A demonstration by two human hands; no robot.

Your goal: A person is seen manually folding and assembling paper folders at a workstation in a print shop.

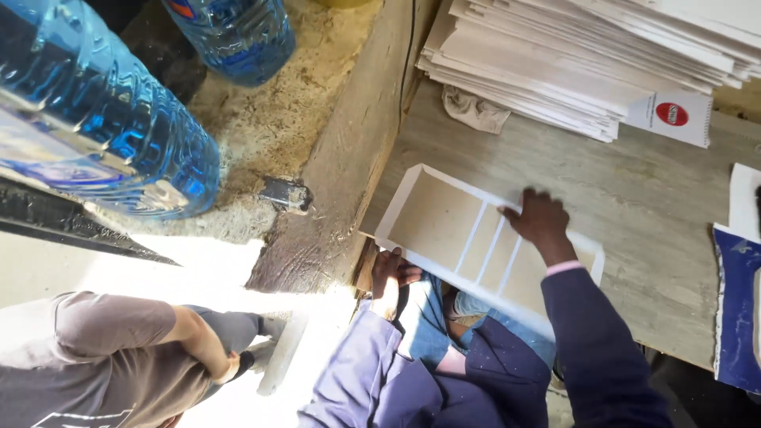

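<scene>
**Two hands steady a white divided tray at the bench edge**

The right hand (539, 218) lies spread, palm down, on the far rim of a shallow white rectangular tray with thin white dividers (444, 230), its fingers pressed flat over the slats rather than closed round anything. The left hand (392, 273) sits at about 8 o'clock from the right, at the tray's near edge where it overhangs the bench; its fingers look curled against the underside, but whether they truly grip the rim cannot be told. The two hands are well apart, one at each long side of the tray.

The tray rests tilted across the edge of the pale grey wood-grain bench top (634, 198), its near side out over the person's lap. At 12 to 1 o'clock from the tray lies a stack of flat white boards (571, 63), with a crumpled beige rag (474, 109) just below its near corner. At 3 o'clock a blue sheet (736, 309) lies at the bench's edge. At 10 o'clock, beyond a rough wooden beam (349, 166), stand large blue plastic water bottles (95, 119). At 8 o'clock another person in a grey-brown shirt (103, 357) crouches on the sunlit floor.

The likeliest risk is the tray tipping off the bench, since much of it hangs unsupported; uneven pressure from the right hand could also bend or pop the thin dividers.
</scene>
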